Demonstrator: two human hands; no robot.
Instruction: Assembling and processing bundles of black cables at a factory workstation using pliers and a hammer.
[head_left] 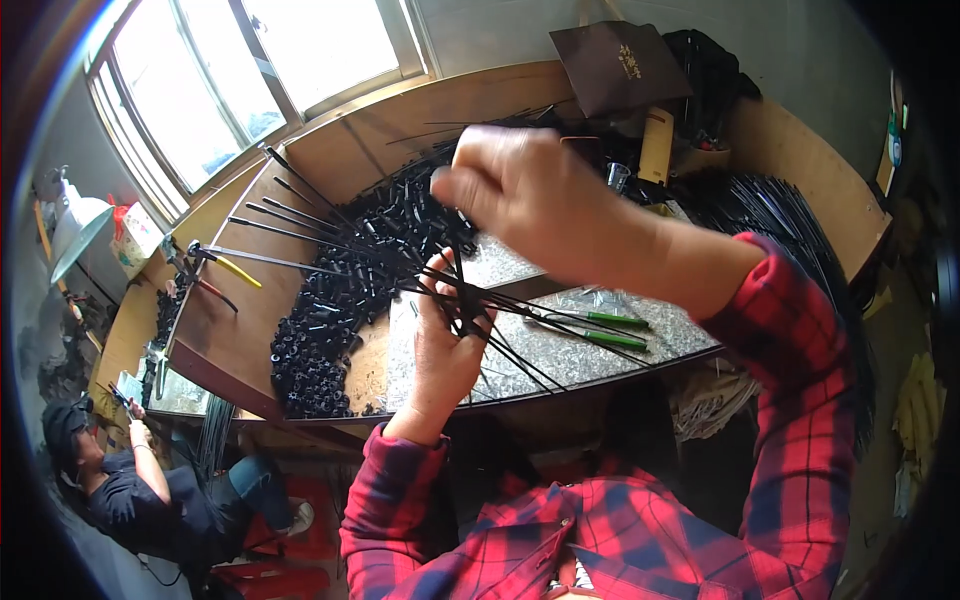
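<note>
My left hand [443,360] is closed around a bundle of thin black rods [468,302], held over the grey speckled work surface [500,372]. The rods fan out to both sides and cross near my fingers; several reach far left and end in thicker tips. Raised above them, my right hand [515,190] has its fingers curled in and is slightly blurred by motion. Whether anything small sits between those fingers is hidden. Two green-handled tools [612,330] lie on the work surface, to the right of my left hand.
Small black tubular parts [320,335] are heaped left on the wooden-walled bench [240,325]. Pliers [220,262] hang on its left wall. Long black rods [785,220] lie at right, a dark paper bag [620,75] behind. Another person [130,490] sits at far lower left.
</note>
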